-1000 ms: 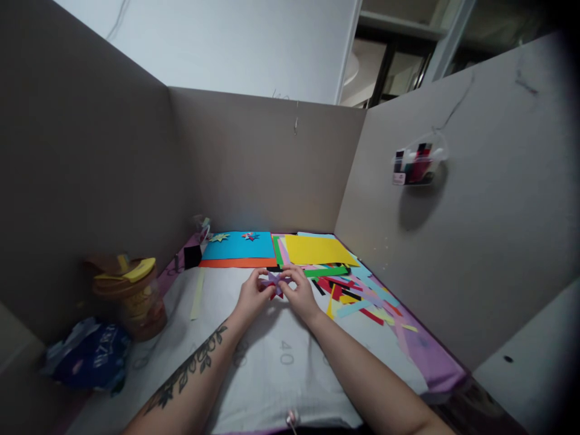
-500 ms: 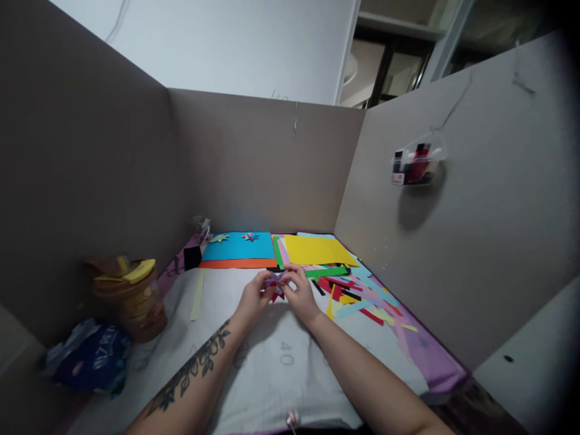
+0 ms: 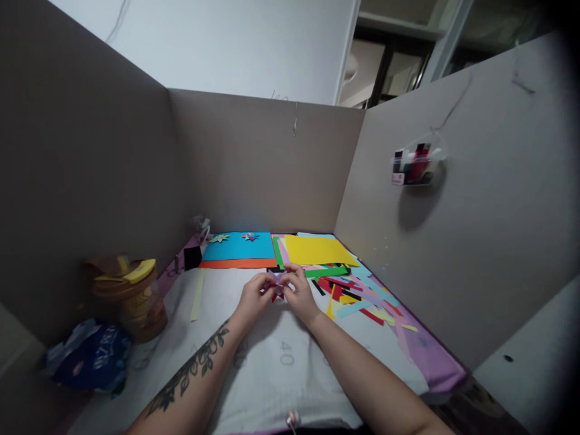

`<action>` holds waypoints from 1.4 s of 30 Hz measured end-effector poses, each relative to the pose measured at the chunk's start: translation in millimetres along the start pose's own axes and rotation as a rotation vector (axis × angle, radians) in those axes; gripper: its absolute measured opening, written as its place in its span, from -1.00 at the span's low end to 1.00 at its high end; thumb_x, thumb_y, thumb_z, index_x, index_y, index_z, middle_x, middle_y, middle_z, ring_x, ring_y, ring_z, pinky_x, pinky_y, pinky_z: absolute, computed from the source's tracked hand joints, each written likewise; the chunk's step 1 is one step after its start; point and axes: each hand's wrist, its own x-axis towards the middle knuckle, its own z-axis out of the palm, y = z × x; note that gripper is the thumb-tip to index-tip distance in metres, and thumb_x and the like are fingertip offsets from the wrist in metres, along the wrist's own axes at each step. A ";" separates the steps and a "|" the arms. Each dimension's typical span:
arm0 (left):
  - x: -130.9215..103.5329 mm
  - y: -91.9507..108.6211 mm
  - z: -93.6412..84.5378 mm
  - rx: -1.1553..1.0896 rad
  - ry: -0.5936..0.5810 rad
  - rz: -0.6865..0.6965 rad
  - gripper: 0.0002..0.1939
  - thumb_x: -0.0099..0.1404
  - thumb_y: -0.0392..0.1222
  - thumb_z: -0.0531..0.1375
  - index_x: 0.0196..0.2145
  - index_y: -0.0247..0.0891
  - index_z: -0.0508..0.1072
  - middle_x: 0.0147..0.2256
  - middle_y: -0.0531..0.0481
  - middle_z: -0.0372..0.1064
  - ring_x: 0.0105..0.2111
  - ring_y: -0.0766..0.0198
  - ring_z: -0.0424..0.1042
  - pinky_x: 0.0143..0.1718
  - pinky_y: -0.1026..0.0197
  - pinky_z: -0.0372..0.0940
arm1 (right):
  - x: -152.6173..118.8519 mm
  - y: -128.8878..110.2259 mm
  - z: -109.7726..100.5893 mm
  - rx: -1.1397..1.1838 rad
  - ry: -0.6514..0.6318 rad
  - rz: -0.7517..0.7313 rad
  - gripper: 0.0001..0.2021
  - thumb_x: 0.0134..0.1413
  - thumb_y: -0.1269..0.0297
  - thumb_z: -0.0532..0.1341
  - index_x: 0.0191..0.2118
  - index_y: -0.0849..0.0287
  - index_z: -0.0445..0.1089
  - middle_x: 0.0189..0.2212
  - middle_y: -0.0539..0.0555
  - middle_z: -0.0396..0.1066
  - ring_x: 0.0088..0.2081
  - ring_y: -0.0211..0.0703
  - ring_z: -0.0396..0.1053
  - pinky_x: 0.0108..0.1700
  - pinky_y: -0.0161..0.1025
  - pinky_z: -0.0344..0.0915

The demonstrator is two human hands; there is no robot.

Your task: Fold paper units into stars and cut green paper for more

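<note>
A small folded paper star (image 3: 278, 292), purple above with red points below, is pinched between both hands over the white cloth. My left hand (image 3: 254, 296) closes its thumb and fingertips on the star's left side. From the right, my right hand (image 3: 299, 294) grips it the same way, thumb and forefinger together. The fingers cover much of the folds. Beyond the hands, a yellowish paper star (image 3: 220, 238) and a red, white and blue paper star (image 3: 249, 237) lie on a blue sheet (image 3: 240, 249).
A yellow sheet (image 3: 317, 250) and many loose paper strips (image 3: 357, 299) lie at the right. A lidded cup (image 3: 140, 305) and a blue packet (image 3: 93, 356) stand at the left. Grey panels (image 3: 267, 163) enclose the table. A clear pouch (image 3: 417, 166) hangs on the right panel.
Both hands stay in nearly the same place. The fingers have shifted slightly on the paper star, and more of its purple part shows between them.
</note>
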 end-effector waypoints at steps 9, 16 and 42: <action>2.6 -4.6 -1.9 -0.064 0.037 -0.125 -0.91 0.07 -0.21 0.18 -0.44 -0.27 0.43 -0.48 0.02 0.38 -0.49 0.32 0.32 -0.43 0.31 0.20 | -0.6 -2.9 -1.3 -0.186 -0.002 -0.151 -0.80 0.04 0.43 0.15 -0.31 0.00 0.47 0.02 0.09 0.24 0.03 0.00 0.19 0.10 0.05 0.10; 2.2 -2.4 -1.7 -0.030 0.038 -0.100 -0.93 0.05 -0.24 0.17 -0.47 -0.26 0.43 -0.50 0.03 0.37 -0.49 0.32 0.32 -0.43 0.32 0.20 | -1.7 -0.1 -1.1 -0.226 0.000 -0.161 -0.74 0.03 0.43 0.16 -0.23 -0.08 0.49 0.07 0.04 0.23 0.07 0.02 0.15 0.12 0.09 0.06; 0.3 -6.7 2.5 0.002 0.020 -0.076 -0.92 0.07 -0.30 0.14 -0.40 -0.24 0.34 -0.43 0.06 0.35 -0.47 0.36 0.32 -0.42 0.33 0.21 | 1.9 3.8 5.7 0.049 -0.004 0.154 -0.89 -0.07 0.43 0.19 -0.34 0.12 0.35 -0.10 0.10 0.25 0.01 -0.05 0.21 0.05 -0.08 0.14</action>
